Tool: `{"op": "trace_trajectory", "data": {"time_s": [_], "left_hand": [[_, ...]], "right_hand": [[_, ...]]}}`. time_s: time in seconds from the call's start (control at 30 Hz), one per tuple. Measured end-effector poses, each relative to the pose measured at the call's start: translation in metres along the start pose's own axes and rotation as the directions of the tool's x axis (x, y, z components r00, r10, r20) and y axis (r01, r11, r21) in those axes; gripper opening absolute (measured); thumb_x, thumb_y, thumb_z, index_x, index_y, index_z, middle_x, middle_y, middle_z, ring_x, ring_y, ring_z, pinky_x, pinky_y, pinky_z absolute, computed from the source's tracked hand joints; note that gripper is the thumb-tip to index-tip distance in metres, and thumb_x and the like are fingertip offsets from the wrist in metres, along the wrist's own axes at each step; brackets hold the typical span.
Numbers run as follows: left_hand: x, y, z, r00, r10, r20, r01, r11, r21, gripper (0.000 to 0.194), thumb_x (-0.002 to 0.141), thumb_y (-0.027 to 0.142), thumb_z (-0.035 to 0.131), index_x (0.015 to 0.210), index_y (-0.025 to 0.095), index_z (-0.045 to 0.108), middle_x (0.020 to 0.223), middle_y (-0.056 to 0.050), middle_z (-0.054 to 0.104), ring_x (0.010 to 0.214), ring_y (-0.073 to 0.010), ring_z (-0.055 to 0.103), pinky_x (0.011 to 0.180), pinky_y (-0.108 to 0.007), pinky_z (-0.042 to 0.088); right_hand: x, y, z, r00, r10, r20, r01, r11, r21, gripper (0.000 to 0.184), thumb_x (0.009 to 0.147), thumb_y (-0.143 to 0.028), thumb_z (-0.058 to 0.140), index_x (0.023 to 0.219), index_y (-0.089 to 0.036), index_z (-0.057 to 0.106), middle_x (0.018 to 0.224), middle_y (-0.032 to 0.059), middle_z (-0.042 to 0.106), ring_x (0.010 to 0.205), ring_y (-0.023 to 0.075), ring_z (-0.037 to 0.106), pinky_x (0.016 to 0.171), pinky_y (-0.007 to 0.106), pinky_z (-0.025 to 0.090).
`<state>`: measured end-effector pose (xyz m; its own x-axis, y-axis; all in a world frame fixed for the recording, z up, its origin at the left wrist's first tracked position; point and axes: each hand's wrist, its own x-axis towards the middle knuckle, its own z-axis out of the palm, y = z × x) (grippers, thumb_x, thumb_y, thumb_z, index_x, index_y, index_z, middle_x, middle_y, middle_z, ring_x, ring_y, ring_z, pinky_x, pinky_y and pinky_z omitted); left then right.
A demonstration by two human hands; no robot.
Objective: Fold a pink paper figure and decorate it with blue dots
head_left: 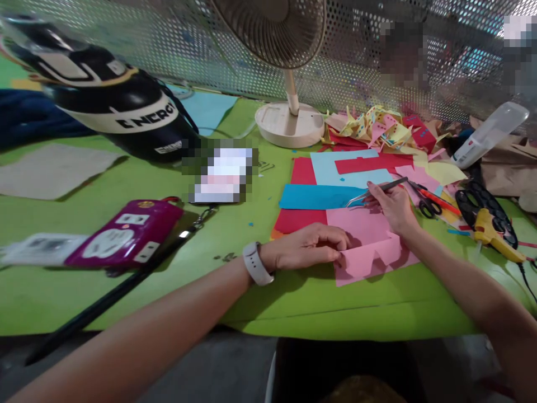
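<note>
A sheet of pink paper (356,266) lies near the table's front, its near edge folded up with a notch cut in it. My left hand (312,246), wearing a white watch on the wrist, pinches the left end of that fold. Pointed metal tweezers (377,190) with a bent tip rest in my closed right hand (392,207), whose lower edge is against the pink paper. The tips point left, above the paper. Behind them is a blue paper strip (319,197), lying over red paper (302,221) and close to light blue paper (335,165).
Paper scraps (377,126) pile up behind, beside a white fan (289,126). Scissors (430,207), a yellow glue gun (489,229) and a clear bottle (490,134) are at right. At left stand a black bottle (121,112), a phone (224,173) and a purple card holder (130,232).
</note>
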<state>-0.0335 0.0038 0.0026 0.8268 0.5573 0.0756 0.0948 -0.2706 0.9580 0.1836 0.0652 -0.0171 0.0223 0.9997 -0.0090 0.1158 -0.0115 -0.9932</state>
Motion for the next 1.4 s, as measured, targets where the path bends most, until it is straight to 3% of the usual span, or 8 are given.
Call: {"op": "trace_trajectory", "data": {"time_s": [0.47,0.83,1.4], "left_hand": [[0.0014,-0.0011,-0.0002,0.999,0.039,0.024,-0.039,0.999,-0.002,0.02,0.088,0.032,0.054,0.076,0.017,0.061,0.082,-0.007,0.065,0.08,-0.0197,0.059,0.075,-0.03,0.047],[0.0017,-0.0019,-0.0004,1.0,0.003,0.026,-0.003,1.0,0.021,0.022,0.088,0.034,0.054,0.076,0.016,0.058,0.081,-0.006,0.063,0.079,-0.0193,0.057,0.075,-0.03,0.044],[0.0015,-0.0031,-0.0005,1.0,-0.012,0.011,0.012,1.0,0.008,0.021,0.088,0.033,0.057,0.079,0.015,0.063,0.085,-0.008,0.067,0.083,-0.0201,0.06,0.077,-0.029,0.046]], "right_hand": [[0.0001,0.0017,0.0024,1.0,-0.005,-0.002,0.005,0.999,0.042,0.041,0.07,-0.058,0.078,0.07,-0.018,0.069,0.064,0.0044,0.072,0.055,0.0157,0.069,0.056,0.029,0.06],[-0.0014,-0.001,0.0042,1.0,-0.016,0.015,0.016,0.999,0.037,0.047,0.067,-0.063,0.078,0.07,-0.018,0.069,0.067,0.0046,0.074,0.057,0.016,0.07,0.059,0.028,0.061],[0.0013,0.0018,0.0011,0.998,-0.055,0.025,0.054,0.998,0.034,0.043,0.07,-0.061,0.077,0.075,-0.019,0.069,0.068,0.0041,0.074,0.059,0.0164,0.071,0.057,0.028,0.06]]}}
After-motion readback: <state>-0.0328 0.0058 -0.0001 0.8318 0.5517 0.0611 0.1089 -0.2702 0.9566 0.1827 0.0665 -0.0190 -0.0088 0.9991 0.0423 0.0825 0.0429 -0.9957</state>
